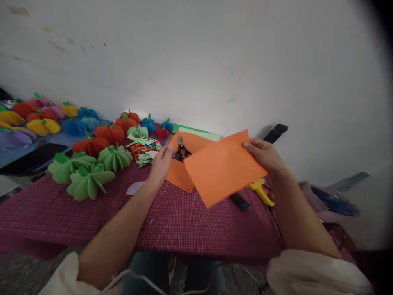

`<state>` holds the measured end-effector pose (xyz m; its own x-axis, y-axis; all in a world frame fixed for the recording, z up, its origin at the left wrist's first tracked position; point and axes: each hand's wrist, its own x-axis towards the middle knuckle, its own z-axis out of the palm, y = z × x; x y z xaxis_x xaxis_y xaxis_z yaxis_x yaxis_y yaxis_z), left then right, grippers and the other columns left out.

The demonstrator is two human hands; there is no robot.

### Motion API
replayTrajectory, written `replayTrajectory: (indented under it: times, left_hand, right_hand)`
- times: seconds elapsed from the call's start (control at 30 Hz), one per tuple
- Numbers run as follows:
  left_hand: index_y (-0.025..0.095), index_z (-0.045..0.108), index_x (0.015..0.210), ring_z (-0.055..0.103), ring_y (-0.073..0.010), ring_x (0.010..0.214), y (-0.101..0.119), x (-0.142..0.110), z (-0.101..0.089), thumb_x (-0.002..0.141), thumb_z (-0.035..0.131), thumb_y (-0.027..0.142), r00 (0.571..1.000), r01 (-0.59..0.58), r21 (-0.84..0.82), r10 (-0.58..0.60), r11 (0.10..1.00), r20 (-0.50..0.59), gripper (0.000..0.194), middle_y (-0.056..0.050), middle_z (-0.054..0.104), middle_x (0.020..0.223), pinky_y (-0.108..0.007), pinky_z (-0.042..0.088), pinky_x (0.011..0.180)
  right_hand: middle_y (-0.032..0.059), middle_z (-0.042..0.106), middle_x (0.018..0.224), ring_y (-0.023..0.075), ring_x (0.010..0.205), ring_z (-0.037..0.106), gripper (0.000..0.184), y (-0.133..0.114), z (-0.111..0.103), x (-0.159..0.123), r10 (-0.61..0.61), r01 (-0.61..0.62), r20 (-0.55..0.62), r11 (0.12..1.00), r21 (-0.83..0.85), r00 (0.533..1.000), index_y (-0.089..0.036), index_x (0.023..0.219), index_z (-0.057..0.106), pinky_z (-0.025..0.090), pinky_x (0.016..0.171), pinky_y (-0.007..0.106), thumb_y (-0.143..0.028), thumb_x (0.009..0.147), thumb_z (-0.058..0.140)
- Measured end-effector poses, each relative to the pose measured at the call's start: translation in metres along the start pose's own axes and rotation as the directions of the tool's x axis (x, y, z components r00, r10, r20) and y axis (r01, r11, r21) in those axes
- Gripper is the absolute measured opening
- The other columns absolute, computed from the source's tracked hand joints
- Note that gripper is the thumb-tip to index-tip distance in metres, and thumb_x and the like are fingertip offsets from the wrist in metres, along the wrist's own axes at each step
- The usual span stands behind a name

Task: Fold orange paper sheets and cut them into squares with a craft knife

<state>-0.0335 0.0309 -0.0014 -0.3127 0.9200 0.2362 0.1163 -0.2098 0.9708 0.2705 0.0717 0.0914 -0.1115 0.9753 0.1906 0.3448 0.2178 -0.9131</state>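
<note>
My right hand (262, 153) grips an orange sheet of paper (227, 168) by its upper right edge, thumb on top, and holds it tilted above the table. My left hand (162, 162) is raised left of the sheet, apart from it, with fingers stretched upward and nothing visible in them. Just beyond its fingertips, black-handled scissors (181, 149) lie on more orange paper (196, 141). Another orange piece (181, 176) lies below them, partly covered by the held sheet. A pale lilac paper piece (135, 187) rests by my left forearm.
Green paper pumpkins (89, 182), orange ones (110, 133) and other colours crowd the left. Paper scraps (143, 149) are heaped behind my left hand. A yellow glue gun (260, 191) and a dark object (239, 201) lie at right on the checked tablecloth (184, 229). A wall stands behind.
</note>
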Motion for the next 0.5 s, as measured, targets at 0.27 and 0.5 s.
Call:
replayTrajectory:
  times: [0.27, 0.5]
  left_hand:
    - [0.014, 0.069, 0.081, 0.064, -0.0198, 0.071, 0.007, -0.038, 0.011, 0.064, 0.067, 0.051, 0.550, 0.281, 0.078, -0.227, 0.957, 0.804, 0.040, -0.006, 0.070, 0.083, -0.026, 0.046, 0.058]
    - [0.014, 0.067, 0.094, 0.066, -0.0226, 0.078, -0.002, -0.027, 0.012, 0.062, 0.072, 0.043, 0.784, 0.432, -0.182, -0.268, 0.883, 0.560, 0.043, -0.010, 0.070, 0.094, -0.033, 0.051, 0.070]
  right_hand:
    - [-0.0014, 0.064, 0.068, 0.0108, 0.057, 0.055, 0.022, -0.009, 0.054, -0.019, 0.040, 0.055, 0.530, 0.985, -0.161, 0.847, -0.020, 0.076, 0.066, 0.040, 0.050, 0.022, -0.041, 0.071, 0.064]
    - [0.0084, 0.066, 0.102, 0.0199, 0.090, 0.061, 0.044, 0.033, 0.051, -0.027, 0.089, -0.179, 0.263, 0.923, 0.342, 0.961, -0.021, 0.100, 0.065, 0.047, 0.076, 0.033, -0.056, 0.076, 0.053]
